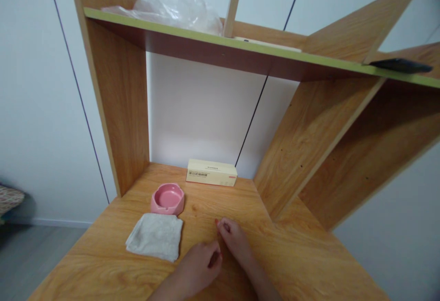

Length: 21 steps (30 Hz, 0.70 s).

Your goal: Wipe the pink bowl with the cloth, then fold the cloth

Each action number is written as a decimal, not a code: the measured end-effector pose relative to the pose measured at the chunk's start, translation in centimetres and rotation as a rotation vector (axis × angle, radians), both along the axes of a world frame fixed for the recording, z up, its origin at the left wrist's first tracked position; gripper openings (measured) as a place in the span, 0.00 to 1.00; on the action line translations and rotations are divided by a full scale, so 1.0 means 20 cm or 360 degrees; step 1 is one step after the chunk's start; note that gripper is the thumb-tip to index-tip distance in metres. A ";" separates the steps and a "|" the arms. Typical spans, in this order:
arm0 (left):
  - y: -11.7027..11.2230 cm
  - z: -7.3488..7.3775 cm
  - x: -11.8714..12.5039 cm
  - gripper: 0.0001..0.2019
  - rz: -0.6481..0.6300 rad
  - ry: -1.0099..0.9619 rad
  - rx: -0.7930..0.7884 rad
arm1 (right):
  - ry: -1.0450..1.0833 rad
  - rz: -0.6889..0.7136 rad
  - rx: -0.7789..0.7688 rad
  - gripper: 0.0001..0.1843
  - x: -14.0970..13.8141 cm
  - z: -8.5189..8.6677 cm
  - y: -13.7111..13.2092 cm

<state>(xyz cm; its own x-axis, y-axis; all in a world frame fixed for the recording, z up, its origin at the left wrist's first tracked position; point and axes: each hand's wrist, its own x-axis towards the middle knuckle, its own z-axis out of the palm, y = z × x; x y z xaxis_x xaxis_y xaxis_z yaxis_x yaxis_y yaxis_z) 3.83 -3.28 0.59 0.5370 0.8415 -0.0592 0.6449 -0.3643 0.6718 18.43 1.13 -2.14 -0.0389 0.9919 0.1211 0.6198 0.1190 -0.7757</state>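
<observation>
I see both hands resting on the wooden surface [292, 255], near me. My left hand [199, 269] has curled fingers, holding nothing (as far as I can tell); my right hand [235, 241] touches it, fingers loosely bent. The folded cloth [154, 236] lies just left, the pink ashtray [167, 198] behind it.

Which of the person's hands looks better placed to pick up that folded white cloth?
Probably the left. The left hand rests loosely curled on the desk just right of the white cloth, with nothing between them. The right hand lies farther right, so it would have to cross over the left.
</observation>
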 end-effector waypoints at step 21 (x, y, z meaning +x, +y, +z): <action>0.37 0.19 -0.70 0.13 0.1368 0.0180 0.0437 | -0.0929 0.0630 0.0724 0.08 -0.49 0.22 -0.23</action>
<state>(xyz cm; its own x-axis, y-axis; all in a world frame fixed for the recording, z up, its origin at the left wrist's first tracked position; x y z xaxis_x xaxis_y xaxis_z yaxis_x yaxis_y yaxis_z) -10.20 4.22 4.45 -0.2789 0.9416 0.1886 0.8253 0.1346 0.5484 8.59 -3.50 2.33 -0.5542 0.7513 0.3583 0.7536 0.6357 -0.1673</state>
